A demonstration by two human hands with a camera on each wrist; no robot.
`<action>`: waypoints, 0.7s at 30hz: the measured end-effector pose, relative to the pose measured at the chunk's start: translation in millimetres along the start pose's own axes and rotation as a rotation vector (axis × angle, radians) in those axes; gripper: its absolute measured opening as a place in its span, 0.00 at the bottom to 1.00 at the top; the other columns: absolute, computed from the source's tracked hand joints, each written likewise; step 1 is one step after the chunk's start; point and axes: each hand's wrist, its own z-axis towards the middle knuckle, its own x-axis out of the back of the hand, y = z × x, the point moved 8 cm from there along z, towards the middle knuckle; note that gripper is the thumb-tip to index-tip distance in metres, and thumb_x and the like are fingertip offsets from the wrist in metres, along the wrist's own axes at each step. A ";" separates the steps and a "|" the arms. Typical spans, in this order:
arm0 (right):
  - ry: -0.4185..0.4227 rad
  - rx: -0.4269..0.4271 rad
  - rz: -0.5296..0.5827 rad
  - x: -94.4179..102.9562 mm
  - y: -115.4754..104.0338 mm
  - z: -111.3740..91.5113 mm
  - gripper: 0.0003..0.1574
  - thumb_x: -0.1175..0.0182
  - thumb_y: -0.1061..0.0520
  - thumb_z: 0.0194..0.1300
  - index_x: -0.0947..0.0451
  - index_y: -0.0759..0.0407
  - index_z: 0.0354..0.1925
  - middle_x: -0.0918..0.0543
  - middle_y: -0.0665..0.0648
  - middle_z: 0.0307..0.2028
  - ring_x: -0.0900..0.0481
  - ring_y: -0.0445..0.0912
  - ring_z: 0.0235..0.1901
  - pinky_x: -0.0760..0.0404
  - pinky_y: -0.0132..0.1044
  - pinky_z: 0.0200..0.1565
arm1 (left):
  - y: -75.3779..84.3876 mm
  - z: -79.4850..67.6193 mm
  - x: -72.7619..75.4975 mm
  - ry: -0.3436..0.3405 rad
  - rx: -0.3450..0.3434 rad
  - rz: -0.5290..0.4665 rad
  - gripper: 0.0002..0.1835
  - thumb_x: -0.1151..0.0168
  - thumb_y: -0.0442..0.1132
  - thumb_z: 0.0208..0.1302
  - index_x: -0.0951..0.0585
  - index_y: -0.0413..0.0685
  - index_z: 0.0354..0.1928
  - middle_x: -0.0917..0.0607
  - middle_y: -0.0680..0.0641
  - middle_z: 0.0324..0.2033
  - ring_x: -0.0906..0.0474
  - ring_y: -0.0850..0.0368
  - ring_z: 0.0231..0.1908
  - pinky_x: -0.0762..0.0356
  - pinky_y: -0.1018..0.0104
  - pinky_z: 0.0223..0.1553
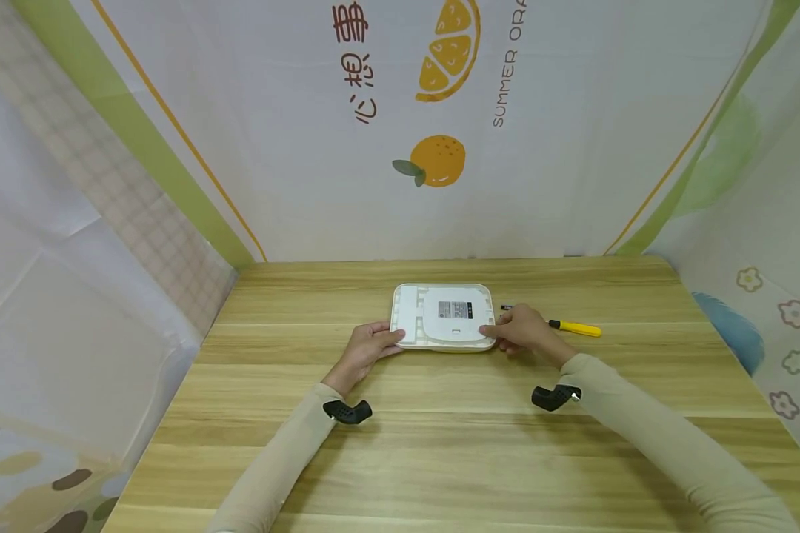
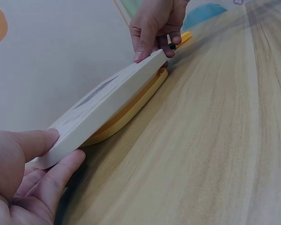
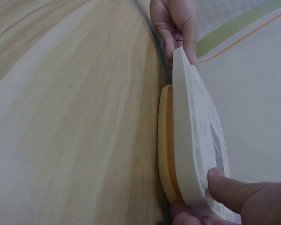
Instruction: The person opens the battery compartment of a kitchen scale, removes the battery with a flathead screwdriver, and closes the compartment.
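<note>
A white, rounded-corner kitchen scale [image 1: 410, 314] lies with its underside up, showing a printed label [image 1: 453, 309] and a small slot. Under it a yellow rounded part [image 2: 126, 117] shows between the scale and the table. My left hand [image 1: 365, 348] grips its left end, thumb on top and fingers beneath. At the opposite end my right hand [image 1: 525, 328] holds the near corner, its thumb [image 3: 225, 187] pressed on the underside. The right hand's fingers below the scale are partly hidden.
Just right of the scale lies a small dark cylinder, perhaps a battery [image 1: 506, 307], partly behind the right hand. A yellow-handled tool [image 1: 578, 328] with a black collar lies beyond that hand, its tip hidden. A printed cloth [image 1: 540, 185] hangs behind the wooden table [image 1: 427, 444].
</note>
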 end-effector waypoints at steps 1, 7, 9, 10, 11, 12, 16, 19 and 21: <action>0.002 0.005 -0.003 0.1 -0.1 0.2 0.21 0.29 0.44 0.66 0.15 0.62 0.30 0.18 0.53 0.19 0.22 0.41 0.18 0.17 0.28 0.21 | 0.0 0.2 0.2 0.002 0.003 -0.002 0.25 0.38 0.26 0.71 0.30 0.20 0.65 0.19 0.28 0.53 0.14 0.53 0.43 0.11 0.63 0.51; 0.012 0.025 -0.027 2.2 -1.0 0.2 0.22 0.29 0.44 0.66 0.16 0.61 0.27 0.18 0.54 0.18 0.23 0.41 0.18 0.22 0.27 0.19 | -0.3 2.3 1.3 0.004 0.009 -0.009 0.24 0.38 0.26 0.70 0.28 0.20 0.64 0.18 0.29 0.53 0.14 0.53 0.44 0.11 0.64 0.50; 0.014 0.020 -0.038 2.6 -0.1 0.0 0.22 0.28 0.44 0.65 0.15 0.60 0.28 0.17 0.54 0.19 0.23 0.42 0.18 0.23 0.27 0.19 | 0.0 1.9 1.2 0.000 0.006 -0.004 0.23 0.38 0.26 0.70 0.28 0.20 0.64 0.18 0.29 0.53 0.14 0.54 0.42 0.11 0.63 0.50; 0.014 0.019 -0.045 2.6 0.3 -0.2 0.22 0.28 0.43 0.65 0.15 0.60 0.28 0.17 0.54 0.19 0.23 0.42 0.18 0.23 0.27 0.20 | 0.0 1.6 1.1 -0.001 0.005 -0.005 0.23 0.37 0.26 0.70 0.28 0.20 0.63 0.18 0.29 0.52 0.14 0.54 0.41 0.11 0.63 0.50; 0.015 0.018 -0.056 2.8 0.7 -0.3 0.22 0.28 0.43 0.65 0.15 0.60 0.28 0.17 0.54 0.19 0.24 0.42 0.18 0.23 0.27 0.20 | 0.0 1.4 1.3 -0.003 0.002 -0.004 0.23 0.37 0.26 0.70 0.28 0.20 0.63 0.17 0.29 0.52 0.13 0.55 0.41 0.11 0.63 0.49; 0.015 0.017 -0.064 3.0 1.0 -0.6 0.22 0.28 0.42 0.64 0.15 0.59 0.28 0.17 0.54 0.20 0.24 0.42 0.18 0.24 0.28 0.20 | 0.2 1.1 1.3 -0.006 -0.004 -0.003 0.23 0.38 0.26 0.70 0.28 0.19 0.63 0.17 0.28 0.52 0.13 0.55 0.40 0.11 0.63 0.49; 0.011 0.046 -0.079 4.9 -0.9 -2.6 0.24 0.28 0.40 0.64 0.16 0.58 0.27 0.18 0.53 0.20 0.24 0.43 0.21 0.25 0.29 0.23 | 2.7 0.9 3.3 -0.009 -0.035 0.013 0.25 0.37 0.25 0.69 0.29 0.20 0.65 0.16 0.28 0.51 0.13 0.54 0.41 0.11 0.62 0.49; 0.005 0.080 -0.088 7.4 -4.9 -5.0 0.25 0.29 0.39 0.64 0.16 0.58 0.28 0.18 0.53 0.21 0.25 0.44 0.23 0.26 0.31 0.25 | 7.4 1.2 4.6 -0.015 -0.060 0.037 0.26 0.36 0.26 0.69 0.30 0.21 0.65 0.16 0.28 0.51 0.13 0.55 0.40 0.11 0.62 0.49; 0.002 0.097 -0.092 8.7 -7.2 -6.0 0.24 0.29 0.40 0.65 0.16 0.59 0.30 0.17 0.53 0.22 0.24 0.44 0.24 0.25 0.31 0.26 | 11.1 1.2 4.7 -0.016 -0.073 0.057 0.25 0.36 0.26 0.69 0.29 0.21 0.64 0.15 0.29 0.51 0.12 0.55 0.38 0.11 0.61 0.49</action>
